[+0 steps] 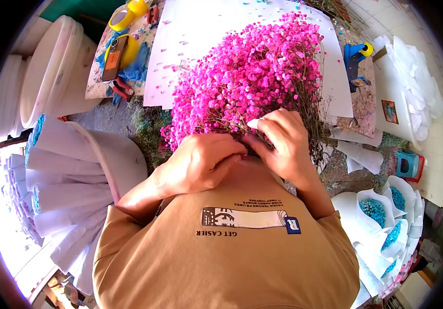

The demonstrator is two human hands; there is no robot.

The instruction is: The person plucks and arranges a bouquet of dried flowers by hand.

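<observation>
"What was left of your pink flowers [252, 72]?"

"Farthest off, and nearer to me than the flowers, white paper wraps [64, 198] were fanned out in a pale tub [126, 159], teal blooms showing at some ends. Then came a phone [114, 59] against a yellow tape roll [130, 55], with red-handled pliers [122, 90] on its near side."

"And your hands?"

"My left hand [203, 159] was at the flowers' near edge, fingers curled and thumb bent in towards the forefinger — whether they pinched anything, I couldn't tell."

"Where did the flowers lie?"

"Right before me, over a white sheet [175, 36], blooms mostly away from me. My right hand [283, 144] was at their near right side, fingers bent, a small white scrap [254, 123] at the fingertips; its grip I couldn't tell either."

"Anything farther right?"

"A blue tape dispenser [354, 59] well to the flowers' right — and, nearer me, teal blooms [373, 211] in white paper [345, 203]."
</observation>
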